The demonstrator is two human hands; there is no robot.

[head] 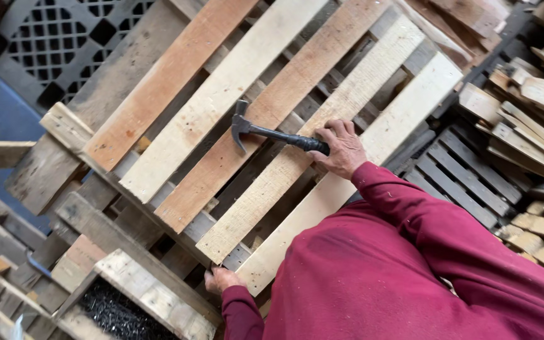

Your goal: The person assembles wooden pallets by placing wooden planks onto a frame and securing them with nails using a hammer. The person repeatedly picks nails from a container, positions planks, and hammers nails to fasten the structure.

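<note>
right hand (pixel 342 148) grip closed on hammer (pixel 266 131) handle | head up-left of grip, over slats | left hand (pixel 221 278) grips pallet (pixel 215 94) near edge

Hammer (pixel 266 131): black claw type, dark metal head, black grip. Lies tilted across the pallet (pixel 221 113), head toward upper left over a reddish slat, handle running down-right. Pallet: bare wooden slats, mixed pale and reddish-brown, laid side by side with gaps, running diagonally across the view, set on darker cross boards. Slat ends at the lower edge are uneven.
</note>
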